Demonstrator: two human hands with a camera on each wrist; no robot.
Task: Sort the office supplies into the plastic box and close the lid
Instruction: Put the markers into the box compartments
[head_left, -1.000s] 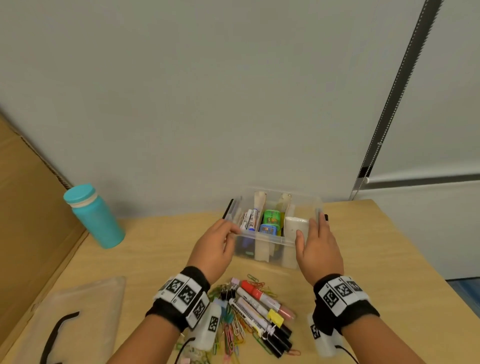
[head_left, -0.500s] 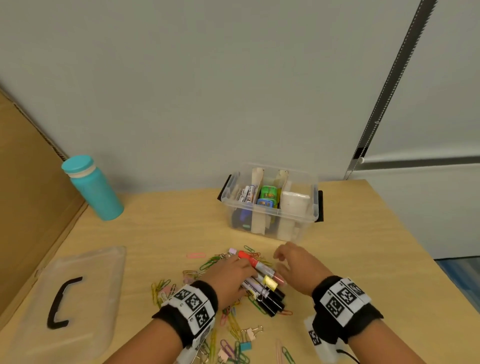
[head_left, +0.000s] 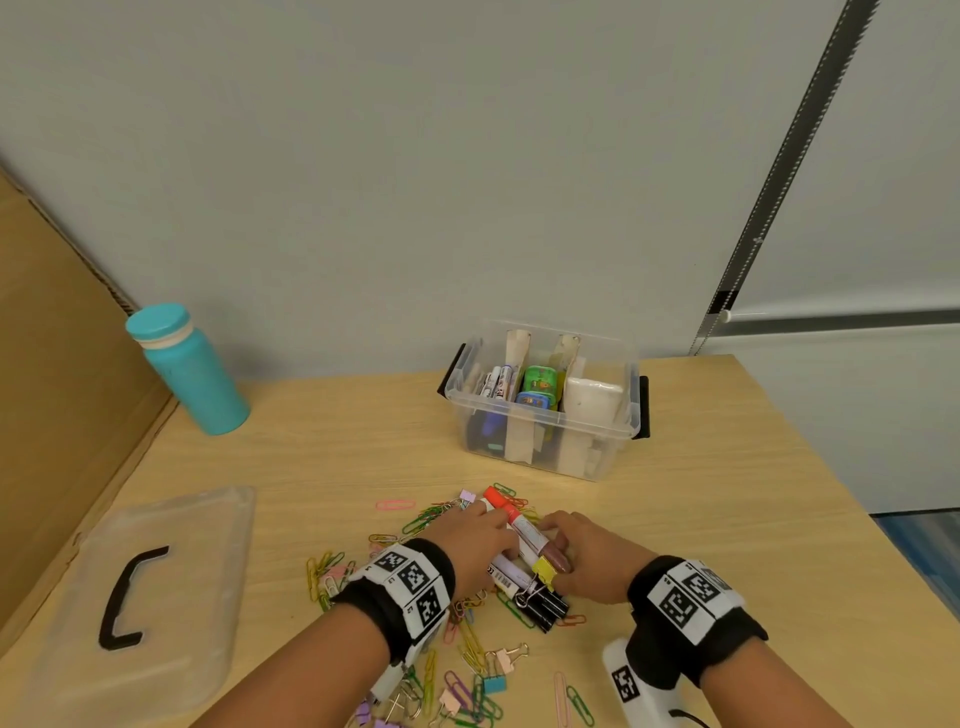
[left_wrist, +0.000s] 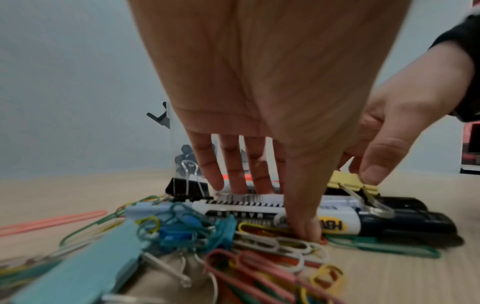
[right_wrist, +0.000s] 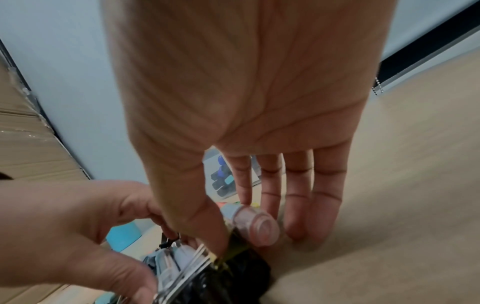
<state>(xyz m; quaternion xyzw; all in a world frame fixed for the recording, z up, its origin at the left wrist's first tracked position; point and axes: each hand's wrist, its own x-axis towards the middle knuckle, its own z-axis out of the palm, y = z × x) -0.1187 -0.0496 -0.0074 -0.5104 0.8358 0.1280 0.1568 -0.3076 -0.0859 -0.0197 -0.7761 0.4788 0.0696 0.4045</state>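
Observation:
A bundle of markers (head_left: 524, 582) lies on the wooden table amid several coloured paper clips (head_left: 470, 647) and binder clips. On top is a red-tipped marker (head_left: 511, 519) with a yellow binder clip (head_left: 545, 567) beside its near end. My left hand (head_left: 496, 540) clasps the bundle from the left, fingers on the far side and thumb on the near side (left_wrist: 303, 230). From the right, my right hand (head_left: 556, 551) pinches the red marker's pale capped end (right_wrist: 255, 226), thumb by the yellow clip. The clear plastic box (head_left: 540, 425) stands open behind, with markers and small items between its dividers.
The box's clear lid (head_left: 197, 519) with a black handle lies flat at the left. A teal bottle (head_left: 189, 371) stands at the back left beside a cardboard panel (head_left: 52, 415). The table's right edge (head_left: 831, 499) drops off toward the floor.
Both hands left the box rim, came back to the marker pile, and have now closed in on the bundle from either side. The box stays put.

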